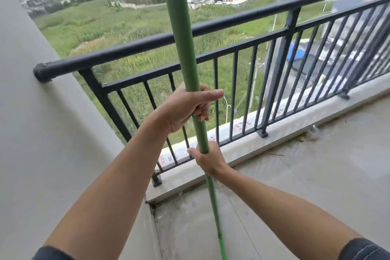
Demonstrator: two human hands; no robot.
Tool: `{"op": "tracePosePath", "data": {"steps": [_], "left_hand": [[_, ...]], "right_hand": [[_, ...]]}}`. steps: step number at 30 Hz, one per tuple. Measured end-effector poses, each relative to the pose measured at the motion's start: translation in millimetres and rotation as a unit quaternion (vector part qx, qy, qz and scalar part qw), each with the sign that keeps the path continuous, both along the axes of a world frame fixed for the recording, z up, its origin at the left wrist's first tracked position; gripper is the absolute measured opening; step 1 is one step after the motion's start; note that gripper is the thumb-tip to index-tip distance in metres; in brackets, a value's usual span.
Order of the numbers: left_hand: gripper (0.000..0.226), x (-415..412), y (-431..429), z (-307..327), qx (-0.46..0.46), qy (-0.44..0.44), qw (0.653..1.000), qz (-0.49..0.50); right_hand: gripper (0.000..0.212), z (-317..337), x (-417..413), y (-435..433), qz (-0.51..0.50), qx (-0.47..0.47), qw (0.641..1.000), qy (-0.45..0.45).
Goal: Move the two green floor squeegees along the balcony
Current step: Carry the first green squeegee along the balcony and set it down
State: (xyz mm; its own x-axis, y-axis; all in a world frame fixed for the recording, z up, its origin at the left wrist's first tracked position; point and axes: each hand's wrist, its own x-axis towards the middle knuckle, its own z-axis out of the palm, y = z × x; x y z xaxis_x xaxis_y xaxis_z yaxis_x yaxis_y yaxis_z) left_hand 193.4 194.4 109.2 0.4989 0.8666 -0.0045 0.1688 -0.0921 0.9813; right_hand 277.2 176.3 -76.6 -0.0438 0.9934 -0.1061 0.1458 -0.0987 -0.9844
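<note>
One green pole (182,48) is in hand, and it looks like the handle of one squeegee; its blade is out of view below the frame, so whether it rests on the floor cannot be told. The left hand (185,107) is closed around the pole just inside the railing (211,25), and the right hand (207,158) is wrapped around it lower down, nearer the curb under the railing. The pole stands nearly upright in front of the railing, close to the corner where the railing meets the wall (31,112). By the look of it the move is under way for the first squeegee only. Counted: one pole, two hands, one railing, one wall. The second squeegee is not visible, so at least that one appears left to move.
</note>
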Motion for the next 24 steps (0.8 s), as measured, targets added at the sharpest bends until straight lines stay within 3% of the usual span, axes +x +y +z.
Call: {"op": "tracePosePath", "data": {"steps": [13,24], "left_hand": [[0.041,200,48,-9,0.001,-0.034,0.989,-0.141],[0.04,344,120,-9,0.022,-0.037,0.957,-0.287]], "right_hand": [[0.048,0,187,21,-0.178,-0.008,0.984,-0.004],[0.043,4,311,72,-0.375,-0.018,0.927,-0.025]]}}
